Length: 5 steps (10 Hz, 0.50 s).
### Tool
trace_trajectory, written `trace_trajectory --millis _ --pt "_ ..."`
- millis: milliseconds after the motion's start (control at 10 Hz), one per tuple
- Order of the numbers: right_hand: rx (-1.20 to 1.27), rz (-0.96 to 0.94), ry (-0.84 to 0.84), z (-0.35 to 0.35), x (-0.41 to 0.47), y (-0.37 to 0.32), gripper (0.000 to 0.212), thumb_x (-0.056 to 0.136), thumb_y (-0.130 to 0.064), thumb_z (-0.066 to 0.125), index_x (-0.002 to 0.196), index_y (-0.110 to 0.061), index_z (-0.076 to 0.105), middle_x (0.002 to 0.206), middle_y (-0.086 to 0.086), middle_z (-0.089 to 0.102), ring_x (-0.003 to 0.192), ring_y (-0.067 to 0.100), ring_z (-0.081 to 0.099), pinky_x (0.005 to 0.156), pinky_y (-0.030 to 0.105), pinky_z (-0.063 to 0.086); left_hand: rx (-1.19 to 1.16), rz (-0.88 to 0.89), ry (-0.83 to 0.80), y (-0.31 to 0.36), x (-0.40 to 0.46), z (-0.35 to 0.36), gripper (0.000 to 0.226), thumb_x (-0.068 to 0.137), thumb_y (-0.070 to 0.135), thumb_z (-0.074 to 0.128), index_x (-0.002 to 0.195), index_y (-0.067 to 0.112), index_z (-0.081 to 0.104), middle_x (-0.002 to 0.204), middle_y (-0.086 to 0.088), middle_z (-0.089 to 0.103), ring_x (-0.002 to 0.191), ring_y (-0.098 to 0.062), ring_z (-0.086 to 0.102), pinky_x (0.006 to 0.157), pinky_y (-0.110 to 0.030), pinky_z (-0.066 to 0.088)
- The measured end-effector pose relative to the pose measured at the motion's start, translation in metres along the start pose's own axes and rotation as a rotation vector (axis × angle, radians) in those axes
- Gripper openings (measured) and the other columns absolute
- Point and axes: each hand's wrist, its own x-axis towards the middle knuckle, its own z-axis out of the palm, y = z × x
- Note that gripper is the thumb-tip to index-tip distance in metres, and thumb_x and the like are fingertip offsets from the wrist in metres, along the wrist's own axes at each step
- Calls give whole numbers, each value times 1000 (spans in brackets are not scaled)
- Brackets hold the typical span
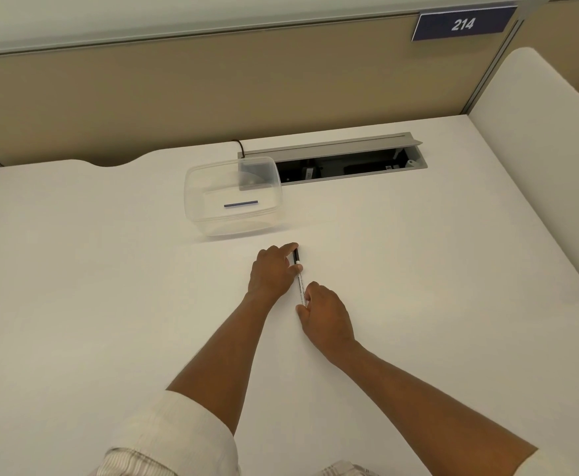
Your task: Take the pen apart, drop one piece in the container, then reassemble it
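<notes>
A white pen (299, 281) with a black cap end lies along the white desk (109, 286), pointing away from me. My left hand (272, 271) pinches its far, black end between forefinger and thumb. My right hand (325, 316) grips the near end of the barrel. A clear plastic container (195, 197) stands on the desk just beyond the hands, to the left. Inside it lies a thin dark blue stick (241, 204), flat on the bottom.
An open grey cable tray (336, 166) is sunk into the desk behind and right of the container. A beige partition (212, 91) closes the back; a white panel (538, 139) rises on the right. A sign reads 214 (463, 24).
</notes>
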Motion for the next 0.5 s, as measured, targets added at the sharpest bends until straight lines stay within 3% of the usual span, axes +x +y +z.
trace_trajectory --millis 500 --pt "-30 12 9 -4 -3 -7 24 93 -32 53 104 -11 50 100 5 59 94 25 54 76 35 45 -74 -11 21 3 -6 -4 49 88 28 63 136 23 52 93 -1 64 98 -22 58 88 -38 50"
